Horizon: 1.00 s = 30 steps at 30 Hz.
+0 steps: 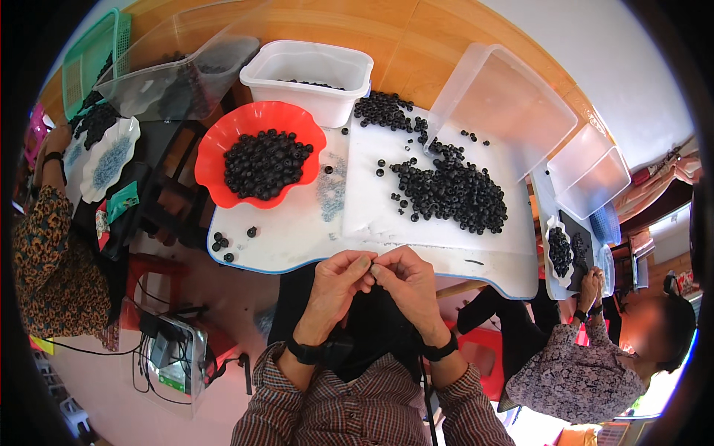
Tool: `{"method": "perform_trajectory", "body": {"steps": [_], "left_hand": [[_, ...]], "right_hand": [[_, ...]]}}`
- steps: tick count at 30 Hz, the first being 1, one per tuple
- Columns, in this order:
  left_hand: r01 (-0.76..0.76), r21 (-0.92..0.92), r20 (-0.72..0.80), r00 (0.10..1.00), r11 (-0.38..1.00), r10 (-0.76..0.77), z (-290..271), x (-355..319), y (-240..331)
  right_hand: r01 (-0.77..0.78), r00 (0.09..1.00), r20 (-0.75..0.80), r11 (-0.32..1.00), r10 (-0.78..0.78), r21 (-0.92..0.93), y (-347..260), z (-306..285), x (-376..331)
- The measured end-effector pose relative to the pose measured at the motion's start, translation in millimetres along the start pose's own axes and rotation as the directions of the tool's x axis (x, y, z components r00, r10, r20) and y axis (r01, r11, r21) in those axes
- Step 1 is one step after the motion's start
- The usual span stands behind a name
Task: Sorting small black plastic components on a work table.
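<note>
My left hand [339, 288] and my right hand [407, 281] meet just off the table's front edge, fingertips pinched together. Between them shows a bit of a small dark piece [371, 266]; the fingers hide most of it. Ahead, a pile of small round black pieces [454, 195] lies on a white board [368, 215]. Left of the board, a red scalloped bowl [216, 182] holds more such black pieces [268, 165]. Several loose ones [221, 241] rest near the table's front left edge. Small bluish-grey bits [331, 197] are scattered between bowl and board.
Behind the bowl stands a white tub [306, 67]. A clear plastic bin [506, 104] leans at the back right. Co-workers sit at the left [59, 260] and right [576, 368] beside their own trays. Cables and a clear box [175, 364] are at lower left.
</note>
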<state>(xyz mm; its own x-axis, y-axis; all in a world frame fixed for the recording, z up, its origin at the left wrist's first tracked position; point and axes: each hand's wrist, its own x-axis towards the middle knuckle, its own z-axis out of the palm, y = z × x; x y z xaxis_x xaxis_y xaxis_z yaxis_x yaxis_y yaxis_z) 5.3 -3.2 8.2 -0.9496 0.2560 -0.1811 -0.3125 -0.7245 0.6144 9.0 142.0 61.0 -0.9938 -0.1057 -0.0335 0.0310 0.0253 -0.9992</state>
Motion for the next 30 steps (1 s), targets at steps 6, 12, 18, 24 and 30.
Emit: {"method": "perform_trajectory", "body": {"steps": [6, 12, 18, 24, 30], "left_hand": [[-0.007, -0.052, 0.025, 1.000, 0.999, 0.009, -2, 1, 0], [0.028, -0.042, -0.016, 0.999, 0.999, -0.029, 1, 2, 1], [0.021, -0.043, 0.023, 1.000, 0.999, -0.020, -4, 3, -2], [0.013, -0.048, 0.028, 1.000, 0.999, -0.012, -5, 2, -1], [-0.043, -0.050, -0.001, 0.999, 0.998, 0.043, -6, 2, 3]], "right_hand": [[-0.001, 0.993, -0.111, 0.927, -0.044, -0.374, 1, -17, 21], [0.163, 0.899, -0.127, 0.589, -0.419, -0.791, 13, -33, 62], [0.011, 0.903, -0.151, 0.373, -0.403, -0.928, 19, -30, 75], [-0.013, 0.926, -0.139, 0.337, -0.352, -0.942, 18, -26, 74], [0.205, 0.957, -0.061, 0.808, -0.284, -0.552, 2, -7, 39]]}}
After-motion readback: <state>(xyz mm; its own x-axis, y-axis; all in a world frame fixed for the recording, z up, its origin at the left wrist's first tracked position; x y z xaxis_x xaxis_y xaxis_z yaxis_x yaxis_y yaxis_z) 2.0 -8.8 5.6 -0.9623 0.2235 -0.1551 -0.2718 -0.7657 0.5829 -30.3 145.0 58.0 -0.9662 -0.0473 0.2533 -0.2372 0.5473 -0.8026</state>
